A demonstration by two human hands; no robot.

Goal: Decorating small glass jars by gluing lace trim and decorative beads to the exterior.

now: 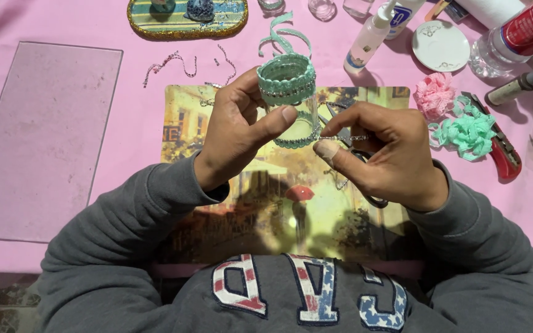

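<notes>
My left hand grips a small clear glass jar wrapped with mint-green lace trim and a sparkly rhinestone band; a loose curl of green ribbon rises from its top. My right hand pinches a thin rhinestone chain that runs to the jar's lower edge, and black-handled scissors hang from the same hand's fingers. Both hands hover over a picture placemat on the pink tablecloth.
A clear glass sheet lies at left. Loose bead chains and an oval decorated tray sit at the back. At right are a glue bottle, white lid, pink and green lace rolls, red utility knife, plastic bottle.
</notes>
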